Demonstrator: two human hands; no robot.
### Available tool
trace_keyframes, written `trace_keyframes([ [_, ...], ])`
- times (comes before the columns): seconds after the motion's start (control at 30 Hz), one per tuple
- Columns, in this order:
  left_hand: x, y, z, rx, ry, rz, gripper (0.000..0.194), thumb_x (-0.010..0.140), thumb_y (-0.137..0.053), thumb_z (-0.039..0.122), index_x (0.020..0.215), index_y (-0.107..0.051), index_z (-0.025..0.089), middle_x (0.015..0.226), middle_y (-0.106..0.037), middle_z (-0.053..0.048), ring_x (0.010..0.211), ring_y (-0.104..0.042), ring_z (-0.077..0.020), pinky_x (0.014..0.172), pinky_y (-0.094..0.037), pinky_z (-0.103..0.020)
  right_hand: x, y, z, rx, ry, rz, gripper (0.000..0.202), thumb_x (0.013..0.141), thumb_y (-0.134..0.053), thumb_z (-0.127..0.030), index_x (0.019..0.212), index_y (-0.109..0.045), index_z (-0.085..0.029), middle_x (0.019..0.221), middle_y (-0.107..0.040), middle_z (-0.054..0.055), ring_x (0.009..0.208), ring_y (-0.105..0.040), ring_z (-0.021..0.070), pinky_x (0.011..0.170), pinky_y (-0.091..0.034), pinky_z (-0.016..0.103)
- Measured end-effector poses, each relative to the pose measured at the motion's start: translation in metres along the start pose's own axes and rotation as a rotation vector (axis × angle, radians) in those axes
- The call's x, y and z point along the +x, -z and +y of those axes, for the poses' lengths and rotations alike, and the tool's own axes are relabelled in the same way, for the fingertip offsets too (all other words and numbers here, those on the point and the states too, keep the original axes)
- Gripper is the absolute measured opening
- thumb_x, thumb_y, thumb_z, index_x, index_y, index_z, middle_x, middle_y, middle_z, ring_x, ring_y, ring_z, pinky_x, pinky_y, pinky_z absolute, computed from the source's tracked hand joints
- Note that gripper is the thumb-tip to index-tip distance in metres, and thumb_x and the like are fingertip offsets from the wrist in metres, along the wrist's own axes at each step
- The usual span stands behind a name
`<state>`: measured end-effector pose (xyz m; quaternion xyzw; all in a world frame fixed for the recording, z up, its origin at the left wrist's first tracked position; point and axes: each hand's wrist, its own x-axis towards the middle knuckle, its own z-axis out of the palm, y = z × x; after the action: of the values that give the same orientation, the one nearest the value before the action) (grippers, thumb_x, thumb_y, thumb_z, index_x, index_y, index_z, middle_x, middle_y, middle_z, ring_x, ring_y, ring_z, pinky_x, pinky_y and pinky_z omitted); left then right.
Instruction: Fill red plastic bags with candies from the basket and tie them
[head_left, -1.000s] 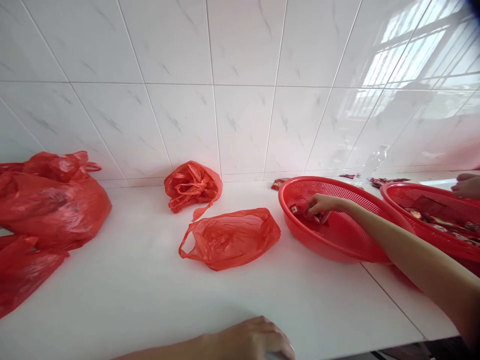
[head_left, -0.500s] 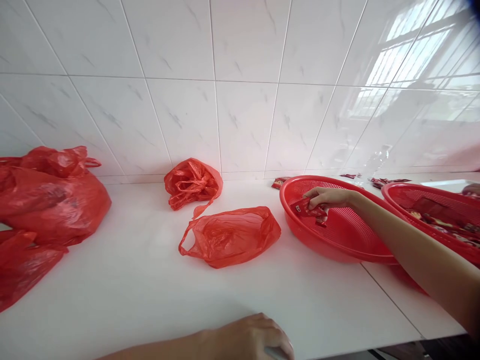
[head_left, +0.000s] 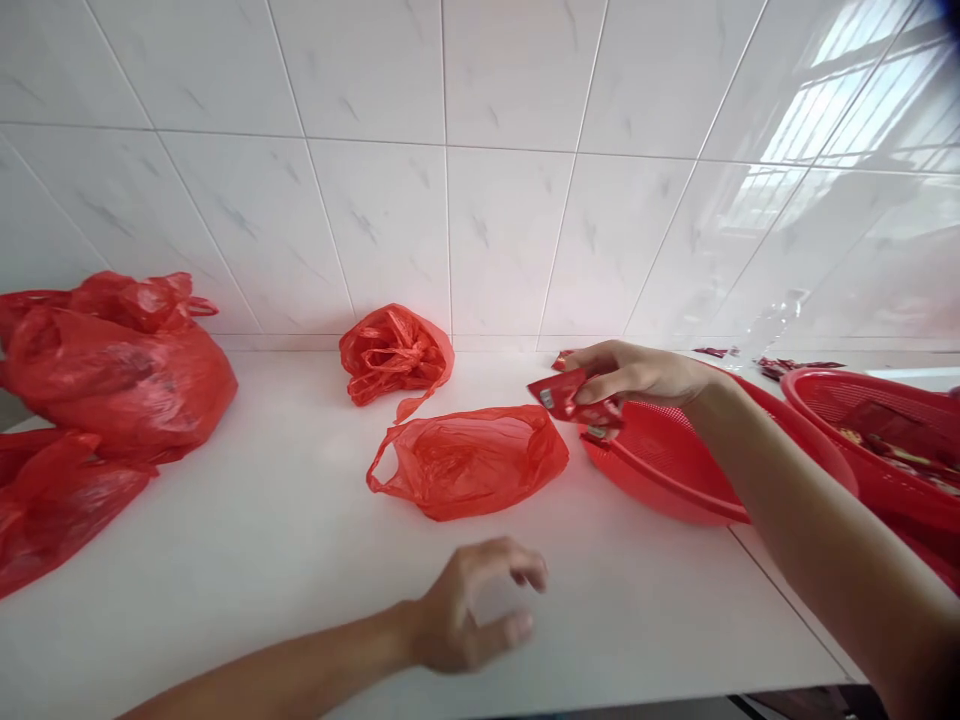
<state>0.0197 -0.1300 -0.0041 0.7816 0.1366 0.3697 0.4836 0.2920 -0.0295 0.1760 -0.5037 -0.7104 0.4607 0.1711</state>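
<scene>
Small, glossy red packets, with small pale markings, are pinched together in the right hand. They are raised above the left end of the basket, tilted, with one corner pointing left and a piece hanging lower; their exact number is unclear. Just left of the basket, a thin, see-through red plastic bag lies low and crinkled on the white counter, a handle loop spread at its left end. The red plastic basket is wide, with perforated walls, its far-left rim partly hidden.

filled red bags cut by the left edge, their contents unreadable through the plastic
</scene>
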Motion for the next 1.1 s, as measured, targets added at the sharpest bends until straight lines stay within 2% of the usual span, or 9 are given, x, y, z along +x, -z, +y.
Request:
trace_keyframes([
  [0.1,0.007,0.021,-0.003,-0.152,0.233,0.325,0.037,0.092,-0.059,0.035,0.125,-0.055,0.019,0.104,-0.065,-0.01,0.093,-0.067,-0.0219,0.087,-0.054,-0.038,0.019,-0.038,-0.017,-0.038,0.043,-0.14,0.029,0.07,-0.076,-0.032,0.068,-0.05,-0.019,0.062,-0.062,0.001,0.056,-0.059,0.0139,0.049,-0.048,0.024],
  [0.17,0.013,0.038,-0.005,-0.258,0.334,0.511,0.047,0.094,-0.057,0.039,0.137,-0.044,0.023,0.114,-0.063,-0.009,0.096,-0.068,-0.0216,0.088,-0.054,-0.039,0.034,-0.063,-0.019,-0.087,0.075,-0.093,0.031,0.069,-0.076,-0.028,0.066,-0.046,-0.02,0.059,-0.061,-0.001,0.057,-0.06,0.0142,0.048,-0.048,0.024],
  [0.27,0.023,0.062,-0.007,-0.422,0.398,0.647,0.055,0.094,-0.058,0.045,0.141,-0.035,0.028,0.121,-0.061,-0.008,0.099,-0.068,-0.0214,0.089,-0.054,-0.04,0.056,-0.093,-0.015,-0.13,0.132,-0.065,0.032,0.066,-0.077,-0.026,0.067,-0.045,-0.021,0.057,-0.059,-0.004,0.056,-0.06,0.0144,0.049,-0.049,0.026],
  [0.33,0.027,0.073,-0.007,-0.508,0.412,0.664,0.055,0.091,-0.062,0.045,0.137,-0.039,0.027,0.115,-0.063,-0.006,0.097,-0.067,-0.0205,0.089,-0.054,-0.04,0.068,-0.106,-0.01,-0.159,0.196,-0.051,0.036,0.064,-0.08,-0.028,0.068,-0.045,-0.021,0.058,-0.057,-0.006,0.056,-0.058,0.0129,0.048,-0.045,0.024],
  [0.43,0.028,0.079,-0.009,-0.499,0.445,0.69,0.06,0.083,-0.073,0.032,0.134,-0.043,0.024,0.102,-0.066,-0.003,0.091,-0.067,-0.018,0.088,-0.054,-0.038,0.08,-0.114,0.0,-0.181,0.287,-0.034,0.039,0.061,-0.085,-0.035,0.07,-0.05,-0.02,0.066,-0.058,-0.005,0.06,-0.054,0.0107,0.049,-0.041,0.022],
  [0.6,0.023,0.082,-0.016,-0.321,0.488,0.784,0.069,0.075,-0.07,0.015,0.138,-0.046,0.027,0.116,-0.066,-0.005,0.089,-0.065,-0.0142,0.081,-0.051,-0.029,0.088,-0.104,0.012,0.139,0.192,-0.114,0.041,0.067,-0.083,-0.046,0.077,-0.054,-0.018,0.074,-0.06,-0.002,0.069,-0.061,0.0131,0.063,-0.058,0.031],
  [0.77,0.021,0.09,-0.02,-0.15,0.387,0.82,0.057,0.078,-0.068,0.019,0.132,-0.053,0.028,0.112,-0.067,-0.002,0.091,-0.064,-0.0151,0.083,-0.051,-0.029,0.089,-0.098,0.019,0.156,0.069,-0.116,0.033,0.073,-0.079,-0.044,0.079,-0.059,-0.018,0.071,-0.053,-0.004,0.065,-0.054,0.0099,0.066,-0.061,0.031],
  [0.9,0.018,0.092,-0.024,0.021,0.392,0.808,0.02,0.081,-0.068,0.026,0.1,-0.071,0.02,0.111,-0.069,-0.005,0.102,-0.063,-0.0197,0.091,-0.049,-0.031,0.092,-0.101,0.023,0.026,0.06,-0.167,0.02,0.08,-0.069,-0.039,0.08,-0.067,-0.018,0.08,-0.062,0.001,0.071,-0.059,0.0135,0.062,-0.058,0.027],
  [1.1,0.016,0.091,-0.03,0.117,0.376,0.796,0.026,0.085,-0.066,0.031,0.109,-0.072,0.022,0.121,-0.069,-0.005,0.119,-0.06,-0.0237,0.103,-0.044,-0.035,0.092,-0.095,0.025,-0.18,0.178,-0.067,0.018,0.079,-0.061,-0.027,0.085,-0.076,-0.02,0.089,-0.071,0.002,0.079,-0.064,0.0181,0.065,-0.053,0.027],
])
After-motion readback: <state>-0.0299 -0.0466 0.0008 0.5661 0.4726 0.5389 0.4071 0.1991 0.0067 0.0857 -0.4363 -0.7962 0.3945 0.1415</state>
